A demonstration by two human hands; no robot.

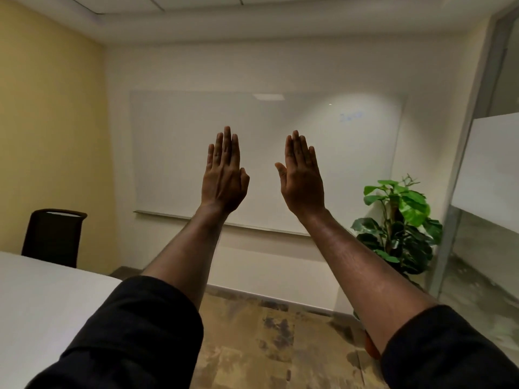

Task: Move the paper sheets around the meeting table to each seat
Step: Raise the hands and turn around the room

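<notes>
My left hand (pixel 224 175) and my right hand (pixel 302 178) are raised side by side in front of me, flat, fingers straight and pointing up, backs toward me. Neither holds anything. They hang in the air before a whiteboard, well above the floor. The white meeting table (pixel 42 299) shows only as a corner at the lower left, to the left of my left arm. A dark chair (pixel 53 237) stands at its far side. No paper sheets are in view.
A large whiteboard (pixel 266 161) covers the far wall. A potted green plant (pixel 398 226) stands in the right corner beside a glass partition (pixel 488 220). Patterned brown carpet (pixel 266 346) stretches between the table and the wall. The left wall is yellow.
</notes>
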